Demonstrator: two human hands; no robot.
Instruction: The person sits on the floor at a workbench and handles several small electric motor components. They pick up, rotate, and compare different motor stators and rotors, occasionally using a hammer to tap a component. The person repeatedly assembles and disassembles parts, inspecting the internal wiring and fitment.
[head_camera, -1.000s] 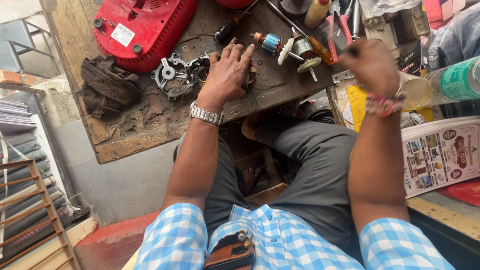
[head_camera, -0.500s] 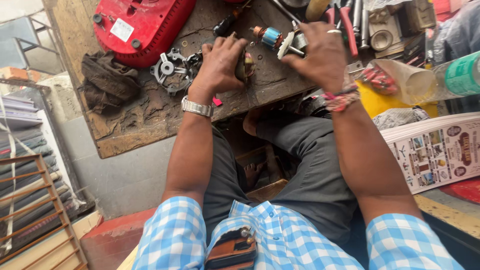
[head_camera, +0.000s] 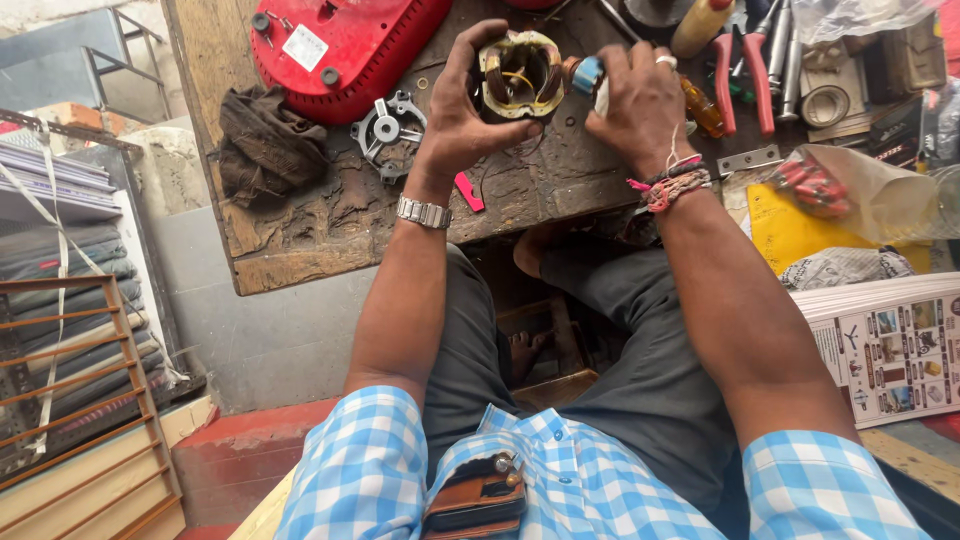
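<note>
A worn wooden surface (head_camera: 300, 240) carries a red housing (head_camera: 345, 45), a dark rag (head_camera: 265, 145) and a metal bracket (head_camera: 388, 128). Above it, the left hand (head_camera: 460, 120) lifts a stator (head_camera: 520, 72), fingers (head_camera: 462, 50) curled tight around it, open end facing up for inspection. The right hand (head_camera: 640, 100) pinches a blue-tipped rotor (head_camera: 588, 75) just beside the stator.

The left hand (head_camera: 462, 120) grips a motor stator (head_camera: 520, 72) with copper windings above the wooden bench (head_camera: 300, 235). The right hand (head_camera: 640, 95) holds a blue-tipped part (head_camera: 588, 74) against it. A red housing (head_camera: 345, 45) lies near the bench's far edge.
</note>
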